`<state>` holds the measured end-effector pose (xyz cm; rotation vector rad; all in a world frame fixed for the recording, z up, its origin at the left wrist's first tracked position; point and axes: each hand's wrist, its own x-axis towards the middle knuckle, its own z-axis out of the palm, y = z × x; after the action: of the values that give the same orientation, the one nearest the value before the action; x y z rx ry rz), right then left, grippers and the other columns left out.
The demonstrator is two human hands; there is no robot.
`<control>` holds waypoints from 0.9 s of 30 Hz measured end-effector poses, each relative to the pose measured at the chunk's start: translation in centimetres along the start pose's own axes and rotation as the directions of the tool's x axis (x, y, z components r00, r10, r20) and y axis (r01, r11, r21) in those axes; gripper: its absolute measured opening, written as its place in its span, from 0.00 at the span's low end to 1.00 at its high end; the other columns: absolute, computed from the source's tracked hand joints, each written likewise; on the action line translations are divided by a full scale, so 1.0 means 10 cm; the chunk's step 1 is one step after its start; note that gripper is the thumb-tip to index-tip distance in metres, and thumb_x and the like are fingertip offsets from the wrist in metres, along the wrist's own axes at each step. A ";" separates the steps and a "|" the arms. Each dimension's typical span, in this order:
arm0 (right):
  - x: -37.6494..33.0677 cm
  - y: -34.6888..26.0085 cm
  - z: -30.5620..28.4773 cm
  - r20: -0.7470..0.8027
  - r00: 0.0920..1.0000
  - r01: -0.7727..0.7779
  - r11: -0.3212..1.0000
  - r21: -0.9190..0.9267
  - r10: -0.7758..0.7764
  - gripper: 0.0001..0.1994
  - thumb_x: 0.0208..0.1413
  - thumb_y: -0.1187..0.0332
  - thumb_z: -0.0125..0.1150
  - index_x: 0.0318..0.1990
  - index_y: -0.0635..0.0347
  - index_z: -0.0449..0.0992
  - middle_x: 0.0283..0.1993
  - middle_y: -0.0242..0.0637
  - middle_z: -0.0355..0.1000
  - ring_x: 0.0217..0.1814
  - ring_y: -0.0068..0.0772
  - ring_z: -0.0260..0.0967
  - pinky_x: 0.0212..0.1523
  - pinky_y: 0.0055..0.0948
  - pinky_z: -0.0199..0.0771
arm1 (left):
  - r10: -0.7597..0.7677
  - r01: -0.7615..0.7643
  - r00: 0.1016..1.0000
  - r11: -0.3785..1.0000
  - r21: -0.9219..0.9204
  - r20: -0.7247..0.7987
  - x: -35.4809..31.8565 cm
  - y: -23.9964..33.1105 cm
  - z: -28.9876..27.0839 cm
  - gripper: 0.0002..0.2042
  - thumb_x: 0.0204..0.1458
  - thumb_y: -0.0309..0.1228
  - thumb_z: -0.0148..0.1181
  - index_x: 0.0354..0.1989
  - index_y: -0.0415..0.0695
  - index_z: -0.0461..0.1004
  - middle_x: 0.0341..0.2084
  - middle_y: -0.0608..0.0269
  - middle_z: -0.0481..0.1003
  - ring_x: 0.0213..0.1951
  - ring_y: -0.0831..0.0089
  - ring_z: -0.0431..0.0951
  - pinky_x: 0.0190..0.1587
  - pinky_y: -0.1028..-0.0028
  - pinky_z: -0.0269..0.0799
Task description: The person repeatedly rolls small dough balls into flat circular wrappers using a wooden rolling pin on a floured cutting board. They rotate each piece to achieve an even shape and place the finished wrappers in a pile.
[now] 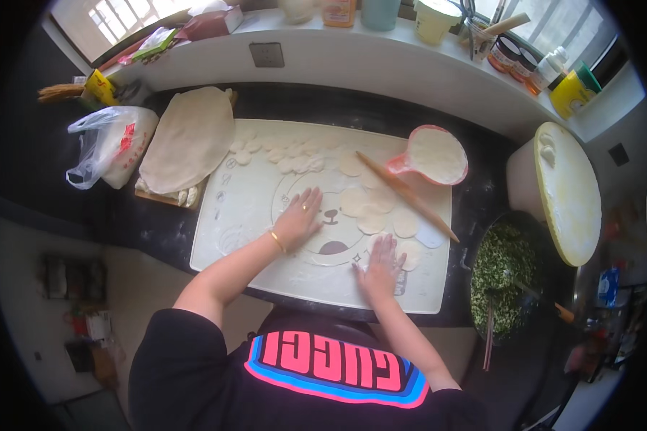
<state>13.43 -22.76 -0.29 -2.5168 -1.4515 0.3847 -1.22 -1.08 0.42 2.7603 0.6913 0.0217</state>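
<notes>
My left hand [298,221] lies flat on the pale floured mat [216,248], fingers stretched, a ring and a bracelet on that arm. Floury and also outstretched, my right hand [379,271] rests nearer the mat's front edge. Just beside its fingers is a round dough wrapper [409,253]. Several more flat dough rounds [367,208] overlap beyond it. A wooden rolling pin [407,196] slants across the mat's right side. Small dough pieces [295,154] are scattered along the far edge. Neither hand holds anything that I can see.
A red-rimmed container of flour [438,154] stands at the mat's far right corner. Further right are a wok of chopped greens [502,276] and a large lidded bucket [525,172]. To the left lie a dough sheet over a board [189,136] and a plastic bag [115,147].
</notes>
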 end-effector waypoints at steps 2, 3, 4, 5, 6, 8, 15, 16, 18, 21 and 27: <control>0.04 0.00 0.00 -0.035 0.999 -0.023 1.000 -0.021 0.022 0.44 0.51 0.49 0.54 0.66 0.67 0.40 0.71 0.52 0.31 0.74 0.47 0.27 0.66 0.58 0.21 | 0.006 -0.006 1.000 0.999 -0.038 -0.006 -0.19 0.03 -0.01 0.36 0.52 0.42 0.51 0.64 0.36 0.45 0.65 0.48 0.44 0.67 0.54 0.43 0.66 0.59 0.42; 0.08 0.03 0.02 -0.061 0.998 -0.031 0.999 -0.033 0.029 0.43 0.51 0.50 0.54 0.66 0.66 0.41 0.71 0.51 0.32 0.74 0.47 0.27 0.66 0.58 0.22 | 0.005 -0.005 1.000 0.999 -0.051 -0.008 -0.23 0.03 0.00 0.36 0.52 0.42 0.51 0.64 0.35 0.45 0.65 0.47 0.44 0.67 0.54 0.43 0.66 0.59 0.42; 0.11 0.07 0.04 -0.087 0.996 -0.042 0.998 -0.045 0.038 0.42 0.51 0.51 0.54 0.66 0.66 0.42 0.71 0.51 0.32 0.74 0.46 0.27 0.66 0.59 0.23 | 0.004 -0.005 1.000 0.998 -0.064 -0.009 -0.26 0.02 0.01 0.36 0.52 0.42 0.51 0.64 0.35 0.45 0.65 0.46 0.44 0.67 0.54 0.43 0.66 0.59 0.42; 0.24 0.05 0.04 -0.196 0.981 -0.015 0.999 -0.033 0.008 0.38 0.52 0.54 0.53 0.65 0.66 0.45 0.71 0.51 0.34 0.74 0.47 0.29 0.66 0.58 0.25 | -0.018 0.016 0.999 0.999 -0.046 -0.037 -0.29 -0.01 0.01 0.36 0.52 0.42 0.51 0.64 0.35 0.45 0.65 0.46 0.44 0.67 0.54 0.43 0.66 0.59 0.42; 0.37 0.12 0.00 -0.294 0.956 0.005 0.999 -0.035 -0.015 0.35 0.53 0.58 0.53 0.64 0.65 0.49 0.70 0.51 0.37 0.73 0.47 0.31 0.67 0.57 0.27 | -0.037 0.036 0.999 0.999 -0.040 -0.024 -0.29 0.00 0.02 0.36 0.52 0.42 0.51 0.64 0.35 0.45 0.65 0.47 0.44 0.67 0.54 0.43 0.66 0.59 0.41; 0.79 0.33 -0.10 -0.426 0.904 -0.033 0.999 0.001 0.031 0.28 0.54 0.65 0.51 0.62 0.63 0.55 0.68 0.50 0.45 0.72 0.47 0.37 0.67 0.55 0.32 | -0.062 0.062 0.998 0.997 -0.051 0.005 -0.25 0.00 0.04 0.36 0.52 0.43 0.50 0.64 0.35 0.45 0.66 0.48 0.43 0.67 0.55 0.42 0.66 0.59 0.41; 1.40 0.72 -0.34 -0.394 0.917 -0.151 0.970 -0.192 0.065 0.19 0.45 0.73 0.56 0.48 0.58 0.67 0.45 0.40 0.65 0.51 0.44 0.60 0.56 0.43 0.57 | -0.251 0.130 0.918 0.921 -0.367 -0.306 -0.22 -0.14 -0.15 0.24 0.43 0.28 0.59 0.51 0.37 0.65 0.49 0.48 0.68 0.51 0.51 0.65 0.53 0.63 0.62; 1.38 0.70 -0.35 -0.433 0.901 -0.131 0.964 -0.230 0.020 0.18 0.44 0.74 0.56 0.47 0.58 0.68 0.43 0.39 0.65 0.49 0.44 0.61 0.54 0.42 0.59 | -0.217 0.090 0.933 0.913 -0.399 -0.286 -0.23 -0.16 -0.14 0.21 0.43 0.28 0.58 0.49 0.38 0.67 0.48 0.47 0.67 0.51 0.51 0.65 0.52 0.63 0.62; 1.29 0.50 -0.46 -0.447 0.894 -0.074 0.979 -0.192 -0.020 0.19 0.43 0.75 0.58 0.46 0.57 0.68 0.43 0.40 0.65 0.50 0.45 0.61 0.51 0.42 0.60 | -0.156 0.022 0.955 0.885 -0.465 -0.254 -0.21 -0.24 -0.08 0.17 0.43 0.26 0.58 0.44 0.39 0.72 0.47 0.45 0.67 0.50 0.51 0.66 0.50 0.64 0.64; 0.88 0.01 -0.50 -0.366 0.928 0.043 0.997 -0.062 -0.062 0.20 0.41 0.76 0.60 0.46 0.58 0.68 0.43 0.41 0.65 0.49 0.45 0.61 0.49 0.42 0.61 | 0.261 -0.234 0.965 0.861 -0.451 -0.004 -0.32 -0.58 0.01 0.21 0.44 0.27 0.58 0.50 0.38 0.68 0.53 0.45 0.63 0.54 0.50 0.63 0.54 0.62 0.62; 0.07 -0.86 -0.08 -0.255 0.967 0.058 0.986 0.153 -0.017 0.24 0.41 0.77 0.62 0.50 0.58 0.67 0.44 0.42 0.65 0.49 0.47 0.61 0.49 0.42 0.62 | 0.413 -0.409 0.910 0.908 -0.088 0.036 -0.98 -0.53 -0.01 0.31 0.48 0.37 0.55 0.59 0.34 0.55 0.63 0.49 0.50 0.65 0.58 0.50 0.64 0.62 0.49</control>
<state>6.98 -17.96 3.02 -2.3101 -1.3129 0.1580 -12.28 -1.13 -0.46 2.7643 0.0795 0.0625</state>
